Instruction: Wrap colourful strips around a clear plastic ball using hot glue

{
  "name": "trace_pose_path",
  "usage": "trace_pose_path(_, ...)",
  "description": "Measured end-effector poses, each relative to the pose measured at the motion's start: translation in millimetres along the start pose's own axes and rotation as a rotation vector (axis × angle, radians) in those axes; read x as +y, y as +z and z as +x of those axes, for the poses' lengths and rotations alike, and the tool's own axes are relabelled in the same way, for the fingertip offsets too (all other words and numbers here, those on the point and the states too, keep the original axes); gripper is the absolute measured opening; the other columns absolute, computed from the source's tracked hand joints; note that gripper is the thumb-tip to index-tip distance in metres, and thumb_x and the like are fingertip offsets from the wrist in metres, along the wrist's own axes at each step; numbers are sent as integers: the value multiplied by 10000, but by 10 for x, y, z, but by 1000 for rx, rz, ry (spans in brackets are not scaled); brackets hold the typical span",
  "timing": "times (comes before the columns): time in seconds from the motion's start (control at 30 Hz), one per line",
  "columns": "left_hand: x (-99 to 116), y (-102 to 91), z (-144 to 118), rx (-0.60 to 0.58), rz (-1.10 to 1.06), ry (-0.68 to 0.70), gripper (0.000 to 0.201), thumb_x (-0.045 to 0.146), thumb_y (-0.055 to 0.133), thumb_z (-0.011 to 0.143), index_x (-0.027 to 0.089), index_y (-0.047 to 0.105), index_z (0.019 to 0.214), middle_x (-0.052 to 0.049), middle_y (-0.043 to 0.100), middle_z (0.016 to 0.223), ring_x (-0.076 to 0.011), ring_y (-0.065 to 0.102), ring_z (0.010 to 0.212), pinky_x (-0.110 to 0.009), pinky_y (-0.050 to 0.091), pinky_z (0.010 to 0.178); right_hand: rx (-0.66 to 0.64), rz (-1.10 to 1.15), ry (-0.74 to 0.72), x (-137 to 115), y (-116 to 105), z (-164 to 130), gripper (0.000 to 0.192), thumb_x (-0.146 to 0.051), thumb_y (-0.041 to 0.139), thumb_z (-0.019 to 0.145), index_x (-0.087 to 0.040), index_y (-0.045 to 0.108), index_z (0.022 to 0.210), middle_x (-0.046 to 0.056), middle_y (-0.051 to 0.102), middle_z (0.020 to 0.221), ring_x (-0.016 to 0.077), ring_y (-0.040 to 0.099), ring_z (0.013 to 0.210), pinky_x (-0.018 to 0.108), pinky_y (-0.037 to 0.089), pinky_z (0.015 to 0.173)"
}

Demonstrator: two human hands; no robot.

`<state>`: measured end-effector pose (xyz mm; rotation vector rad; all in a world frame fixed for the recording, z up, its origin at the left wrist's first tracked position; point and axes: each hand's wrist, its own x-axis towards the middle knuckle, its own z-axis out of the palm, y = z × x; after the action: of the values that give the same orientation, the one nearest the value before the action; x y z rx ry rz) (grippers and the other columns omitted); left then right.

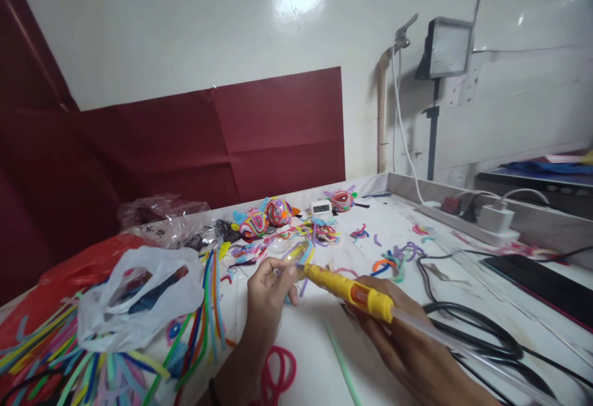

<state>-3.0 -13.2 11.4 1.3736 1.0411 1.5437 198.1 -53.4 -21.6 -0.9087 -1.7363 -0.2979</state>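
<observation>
We see the right hand closed round a yellow pen-shaped glue gun with an orange band, its clear glue stick trailing back over the wrist. The nozzle touches a small looped piece of multicoloured pipe cleaner, pinched in the fingertips of the left hand just above the white table. Left of the hands lies a bundle of bright pipe cleaners under a white plastic bag. Finished coiled pipe-cleaner figures sit further back, black cables to the right

glue gun right of bag
</observation>
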Motion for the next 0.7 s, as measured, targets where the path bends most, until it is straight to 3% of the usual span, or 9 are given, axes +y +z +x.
trace_pose_path(0.23,-16,-1,0,6,-15,2,303,433,698,745,187,523,771,67,530,379,-85,456,383,-207,328,488,-51,-4,-4,-14,-12,-6,167,-230,474,958,-227,519,1119,63,660,933,196,637,751,330,543,647)
trace_pose_path(0.37,-15,0,13,4,-15,0,304,436,700,743,187,528,773,64,534,381,-89,454,382,-212,334,486,-31,17,-3,18,10,-27,209,-239,491,944,-248,529,1149,60,662,935,202,644,749,336,548,640)
trace_pose_path(0.5,-24,-8,21,-5,-17,5,295,432,695,753,187,532,769,61,535,381,-89,461,393,-214,351,499,-15,4,65,61,30,-82,302,-268,500,936,-260,506,1238,79,669,1016,244,662,881,403,567,751)
trace_pose_path(0.7,-19,-2,1,8,-29,-2,302,428,714,734,188,533,758,61,526,371,-88,455,377,-212,340,481,-21,-6,25,111,54,-115,332,-264,509,935,-254,502,1267,76,671,1018,243,659,877,395,565,736)
